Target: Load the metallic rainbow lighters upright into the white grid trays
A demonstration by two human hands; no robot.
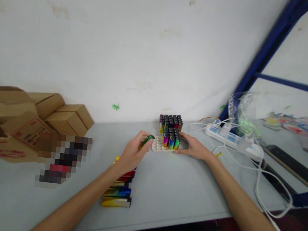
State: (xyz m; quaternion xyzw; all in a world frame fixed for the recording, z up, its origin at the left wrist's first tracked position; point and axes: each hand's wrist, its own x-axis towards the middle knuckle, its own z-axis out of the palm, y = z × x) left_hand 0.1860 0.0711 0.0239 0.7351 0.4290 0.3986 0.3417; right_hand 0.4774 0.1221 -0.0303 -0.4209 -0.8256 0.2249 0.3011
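A person's two bare forearms reach forward over a pale grey desk (162, 190) set against a white wall. The left hand (133, 154) holds a green lighter (147, 141), its fingers (142, 149) curled and clamped around it, the lighter's tip just beside the left edge of a white tray (158, 144). The tray has round sockets; several on its left side are bare, while upright, multicoloured lighters (171, 139) fill the right part. The right hand (193, 146) rests against the tray's right side, fingers together and touching it. Just behind the tray stands a second packed block of lighters (170, 122) with dark caps. Beneath the left wrist, a row of loose lighters (117, 193) lies flat on the desk. Cardboard boxes (59, 114) are piled at the far left. To the right lies a white power strip (230, 138) with white cables (258, 179) trailing off the desk edge.
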